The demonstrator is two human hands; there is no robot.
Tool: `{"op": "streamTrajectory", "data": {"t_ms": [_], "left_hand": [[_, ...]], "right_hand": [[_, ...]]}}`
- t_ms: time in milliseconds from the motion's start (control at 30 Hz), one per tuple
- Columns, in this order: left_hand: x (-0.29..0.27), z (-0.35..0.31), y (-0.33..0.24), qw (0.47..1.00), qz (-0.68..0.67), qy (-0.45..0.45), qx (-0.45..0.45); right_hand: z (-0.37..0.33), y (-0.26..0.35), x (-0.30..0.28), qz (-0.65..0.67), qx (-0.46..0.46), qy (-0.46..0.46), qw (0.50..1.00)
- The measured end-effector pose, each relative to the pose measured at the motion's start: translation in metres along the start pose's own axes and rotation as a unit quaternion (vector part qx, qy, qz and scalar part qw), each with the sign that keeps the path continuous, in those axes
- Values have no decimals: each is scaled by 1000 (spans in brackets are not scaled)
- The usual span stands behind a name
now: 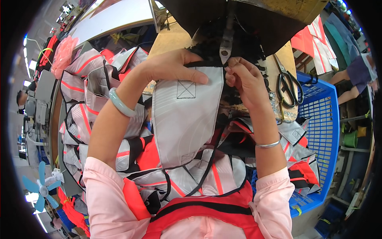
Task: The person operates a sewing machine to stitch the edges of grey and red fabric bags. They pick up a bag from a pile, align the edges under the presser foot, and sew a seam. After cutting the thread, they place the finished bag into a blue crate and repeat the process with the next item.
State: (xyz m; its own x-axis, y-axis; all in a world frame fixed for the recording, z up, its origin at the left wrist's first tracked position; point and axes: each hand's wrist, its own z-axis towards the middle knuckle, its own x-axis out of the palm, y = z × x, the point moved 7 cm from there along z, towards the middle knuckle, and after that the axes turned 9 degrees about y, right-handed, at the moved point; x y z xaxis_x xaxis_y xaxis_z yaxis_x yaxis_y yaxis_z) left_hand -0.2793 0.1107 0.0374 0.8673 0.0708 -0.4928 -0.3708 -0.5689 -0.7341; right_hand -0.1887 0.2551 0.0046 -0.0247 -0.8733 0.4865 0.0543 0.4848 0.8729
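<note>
A light grey fabric panel with black edging and a stitched crossed square hangs in front of me. My left hand, a pale bangle at its wrist, holds the panel's upper left, thumb on top; its other fingers are partly hidden. At the upper right corner my right hand pinches the black edging between thumb and fingers. Just above that pinch sits the narrow metal tip of a dark machine. Whether the tip touches the fabric I cannot tell. Black scraps lie around it.
Scissors with black handles rest on the wooden board at right, beside a blue plastic basket. Grey and neon-red sewn pieces pile up at left and across my lap. Another person's arm shows far right. A fan stands lower left.
</note>
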Motion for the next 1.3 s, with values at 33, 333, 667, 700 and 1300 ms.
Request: {"op": "streamTrajectory", "data": {"t_ms": [33,333,667,700,1300], "left_hand": [[-1,1,2,1000,-6,-2,0],[2,-1,-4,999,-45,-1,24],[16,-15,-2,997,-47,-6,60],[20,-19,-5,997,-40,-7,69],[122,-107,11,966,-23,-54,250]], "right_hand": [[1,1,-1,-8,-6,-3,1000],[-4,-3,-1,15,-44,-41,998],[-53,53,-24,-595,-177,-177,764],[-60,48,-20,-580,-96,-162,793],[-186,-5,51,-84,-32,168,982]]}}
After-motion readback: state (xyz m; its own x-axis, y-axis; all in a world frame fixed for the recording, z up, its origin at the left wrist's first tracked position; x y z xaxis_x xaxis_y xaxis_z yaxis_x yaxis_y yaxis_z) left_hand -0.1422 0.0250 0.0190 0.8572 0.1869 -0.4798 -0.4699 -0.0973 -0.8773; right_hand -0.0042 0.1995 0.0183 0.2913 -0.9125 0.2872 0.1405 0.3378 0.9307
